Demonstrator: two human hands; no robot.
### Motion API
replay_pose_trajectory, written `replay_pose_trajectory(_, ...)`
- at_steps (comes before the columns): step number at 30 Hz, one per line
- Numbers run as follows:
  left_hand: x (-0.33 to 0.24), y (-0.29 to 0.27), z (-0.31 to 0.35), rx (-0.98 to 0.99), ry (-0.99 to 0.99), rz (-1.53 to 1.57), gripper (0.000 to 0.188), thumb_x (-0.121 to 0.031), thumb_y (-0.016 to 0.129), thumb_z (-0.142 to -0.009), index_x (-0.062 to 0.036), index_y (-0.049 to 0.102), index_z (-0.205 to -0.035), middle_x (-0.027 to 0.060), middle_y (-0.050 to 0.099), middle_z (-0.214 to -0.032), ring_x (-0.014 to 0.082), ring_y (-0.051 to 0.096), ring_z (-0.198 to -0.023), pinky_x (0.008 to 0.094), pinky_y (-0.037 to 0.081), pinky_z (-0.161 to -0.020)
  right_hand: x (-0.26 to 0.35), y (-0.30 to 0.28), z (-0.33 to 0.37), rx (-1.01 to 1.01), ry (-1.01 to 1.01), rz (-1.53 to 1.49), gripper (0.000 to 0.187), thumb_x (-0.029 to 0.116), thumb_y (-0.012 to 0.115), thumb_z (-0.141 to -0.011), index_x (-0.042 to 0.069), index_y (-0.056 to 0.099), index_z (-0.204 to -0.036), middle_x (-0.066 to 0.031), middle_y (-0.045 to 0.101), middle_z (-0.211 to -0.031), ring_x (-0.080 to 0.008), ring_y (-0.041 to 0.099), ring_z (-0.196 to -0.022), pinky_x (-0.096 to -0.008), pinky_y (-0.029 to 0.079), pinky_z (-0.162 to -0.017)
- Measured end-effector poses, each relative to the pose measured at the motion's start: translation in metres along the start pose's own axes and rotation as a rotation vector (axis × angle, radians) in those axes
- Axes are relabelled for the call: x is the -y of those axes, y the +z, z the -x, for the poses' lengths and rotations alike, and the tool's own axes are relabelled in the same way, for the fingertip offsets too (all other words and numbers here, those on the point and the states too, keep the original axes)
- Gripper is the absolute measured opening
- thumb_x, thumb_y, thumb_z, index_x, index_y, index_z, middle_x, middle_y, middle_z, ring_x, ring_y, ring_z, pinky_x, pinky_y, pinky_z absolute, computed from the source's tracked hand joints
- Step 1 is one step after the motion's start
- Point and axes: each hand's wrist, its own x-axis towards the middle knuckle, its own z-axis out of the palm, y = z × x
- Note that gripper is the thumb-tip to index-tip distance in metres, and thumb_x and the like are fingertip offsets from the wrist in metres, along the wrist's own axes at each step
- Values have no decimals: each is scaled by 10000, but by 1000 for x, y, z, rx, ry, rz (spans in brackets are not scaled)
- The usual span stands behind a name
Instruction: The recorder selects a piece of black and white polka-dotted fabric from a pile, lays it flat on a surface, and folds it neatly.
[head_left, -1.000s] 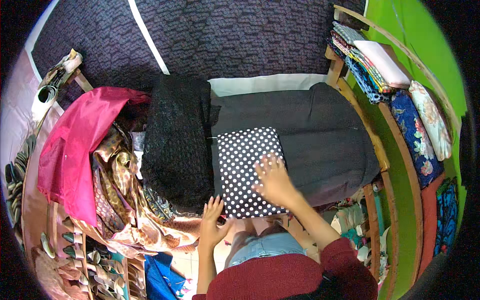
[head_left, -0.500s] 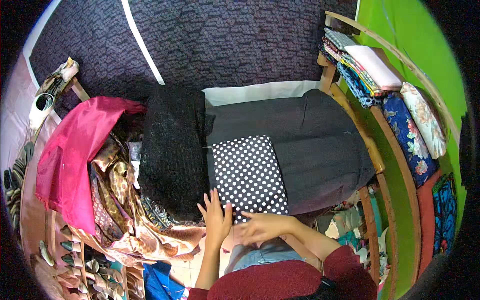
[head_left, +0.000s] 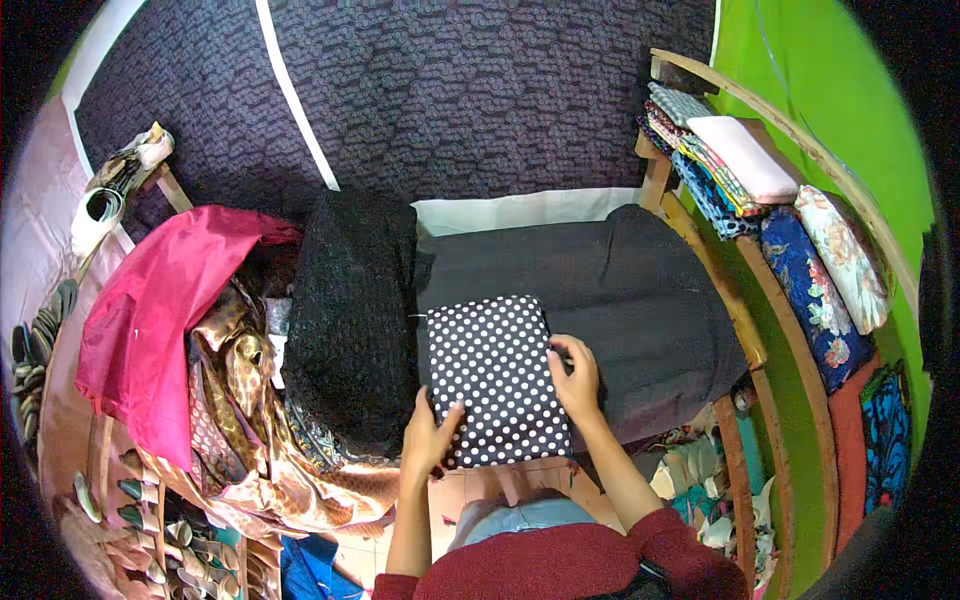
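Note:
A folded black cloth with white polka dots (head_left: 497, 385) lies flat on a plain black cloth (head_left: 650, 320) spread over the table. My left hand (head_left: 428, 438) is at the folded cloth's lower left corner, its thumb over the dots and its fingers along the left edge. At the right edge rests my right hand (head_left: 579, 382), fingers curved and thumb apart from them. Both hands touch the cloth with their fingers apart; neither visibly grips it.
Left of the folded cloth lies a fuzzy black fabric (head_left: 345, 330), beside shiny gold patterned fabric (head_left: 245, 370) and pink fabric (head_left: 150, 340). Folded fabrics (head_left: 745, 160) are stacked on the wooden rack at right. Shoes (head_left: 190, 545) fill a lower-left shelf.
My right hand has moved up and right, from the near edge to the cloth's right edge. My left hand stays near the lower left corner, its fingers less upright. The view has shifted slightly.

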Motion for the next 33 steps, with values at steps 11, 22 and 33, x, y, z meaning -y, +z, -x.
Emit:
replay_pose_trajectory(11,1,13,-49,-4,-155,-31,641,-595,565,-725,43,625,-765,153,623,-661,235,618,-636,327,479,-634,-12,-2,-19,600,383,36,819,500,643,-697,-52,381,-1243,-269,540,-1108,-346,551,-1017,-371,425,-873)
replay_pose_trajectory(22,4,27,-29,66,-117,572,427,-324,578,-834,-18,500,-1120,12,565,-892,79,496,-780,210,422,-697,6,-22,4,562,536,-850,964,118,720,-616,124,132,-1380,-130,326,-1297,-244,352,-1184,-370,327,-969)
replay_pose_trajectory(33,-51,81,-23,398,-139,860,668,-286,597,-798,-4,281,-1315,110,494,-1178,164,524,-1007,262,452,-839,5,-112,12,303,412,-786,1054,186,763,-536,71,145,-1382,-129,286,-1358,-246,290,-1245,-374,228,-1036)
